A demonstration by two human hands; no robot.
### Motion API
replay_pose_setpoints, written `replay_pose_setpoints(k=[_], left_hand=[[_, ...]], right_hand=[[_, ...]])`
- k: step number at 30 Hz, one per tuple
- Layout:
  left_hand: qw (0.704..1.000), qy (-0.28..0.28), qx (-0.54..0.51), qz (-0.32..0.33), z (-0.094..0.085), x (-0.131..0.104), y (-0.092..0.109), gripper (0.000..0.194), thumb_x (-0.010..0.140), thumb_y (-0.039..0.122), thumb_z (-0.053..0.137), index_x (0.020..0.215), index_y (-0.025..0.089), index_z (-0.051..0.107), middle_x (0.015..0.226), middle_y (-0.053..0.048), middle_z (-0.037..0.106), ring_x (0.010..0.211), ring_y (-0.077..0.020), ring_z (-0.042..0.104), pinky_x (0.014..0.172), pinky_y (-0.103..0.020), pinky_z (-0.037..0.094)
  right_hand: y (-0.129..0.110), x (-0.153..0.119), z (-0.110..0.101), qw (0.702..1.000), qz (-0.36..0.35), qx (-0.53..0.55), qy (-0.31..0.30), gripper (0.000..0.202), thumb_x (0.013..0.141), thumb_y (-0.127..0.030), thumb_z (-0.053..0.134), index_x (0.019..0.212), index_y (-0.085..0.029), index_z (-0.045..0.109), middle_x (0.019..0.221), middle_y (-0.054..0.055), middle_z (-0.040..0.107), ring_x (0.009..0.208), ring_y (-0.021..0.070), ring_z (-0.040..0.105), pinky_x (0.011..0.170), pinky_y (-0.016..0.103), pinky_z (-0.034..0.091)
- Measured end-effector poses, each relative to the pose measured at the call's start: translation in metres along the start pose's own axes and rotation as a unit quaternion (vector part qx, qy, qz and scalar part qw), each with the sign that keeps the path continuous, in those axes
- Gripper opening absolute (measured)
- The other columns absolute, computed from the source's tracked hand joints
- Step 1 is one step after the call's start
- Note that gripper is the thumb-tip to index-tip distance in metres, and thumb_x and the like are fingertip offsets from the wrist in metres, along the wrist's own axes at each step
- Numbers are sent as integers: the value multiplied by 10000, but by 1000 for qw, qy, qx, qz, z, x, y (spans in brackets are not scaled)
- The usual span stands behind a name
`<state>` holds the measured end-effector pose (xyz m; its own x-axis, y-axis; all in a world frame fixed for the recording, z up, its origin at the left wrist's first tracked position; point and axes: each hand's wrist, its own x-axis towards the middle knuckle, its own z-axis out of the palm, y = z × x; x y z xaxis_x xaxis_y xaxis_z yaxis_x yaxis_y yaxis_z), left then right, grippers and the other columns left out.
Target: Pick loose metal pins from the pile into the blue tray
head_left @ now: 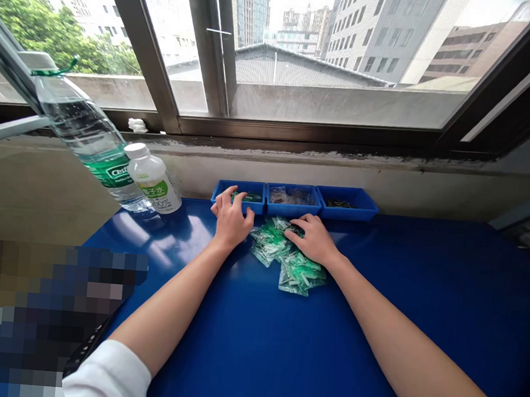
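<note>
Reaching forward across a blue table [253,350]

From where I stand, three blue plastic bins sit side by side at the table's far edge, below the window [346,104]. The left bin [240,206] holds green pieces [252,197], partly covered by fingers. Clear plastic bags [293,196] lie in the middle bin [293,211]; what they contain is hard to make out. Thin dark and yellowish pieces [340,204] lie in the right bin [347,213], too small to identify.

The person's left hand [232,221] is spread wide, its fingers arched over the front rim of the left bin and its thumb well out to the side. Their right hand [316,238] rests with bent fingers on a pile of clear packets [302,273]; I cannot tell whether it grips one. The packets, filled with green and whitish pieces, lie overlapping on the table just in front of the left and middle bins.

Off to the left, a large, part-filled water bottle [84,126] with a green label stands behind a small white-capped bottle [155,181].
</note>
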<state>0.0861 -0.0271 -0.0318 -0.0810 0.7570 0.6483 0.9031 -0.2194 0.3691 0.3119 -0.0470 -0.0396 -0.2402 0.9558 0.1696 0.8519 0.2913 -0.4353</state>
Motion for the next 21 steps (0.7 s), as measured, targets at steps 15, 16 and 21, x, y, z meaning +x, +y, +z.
replay_pose_setpoints(k=[15,16,21], left_hand=[[983,-29,-47,174,-4,-7,7,218,789,167,551,986,203,639,1200,-94,575,1136,-270,469,906,-413,370],[983,-27,-48,177,-4,-7,7,207,789,164,551,971,205,641,1191,-89,581,1128,-268,471,899,-411,371],[980,-27,-68,183,-4,-6,6,202,787,152,543,956,207,638,1121,-76,613,1087,-250,492,896,-402,381]], right_hand=[[0,-1,-1,999,-27,43,-1,504,868,-469,521,1290,-195,553,1295,100,576,1244,341,450,986,525,425],[0,-1,-1,998,-33,50,7,503,863,-458,534,1290,-192,549,1277,103,585,1231,335,462,974,515,437],[-1,-2,-1,989,-55,111,80,460,821,-373,614,1236,-180,570,1028,98,655,1009,272,583,840,418,507]])
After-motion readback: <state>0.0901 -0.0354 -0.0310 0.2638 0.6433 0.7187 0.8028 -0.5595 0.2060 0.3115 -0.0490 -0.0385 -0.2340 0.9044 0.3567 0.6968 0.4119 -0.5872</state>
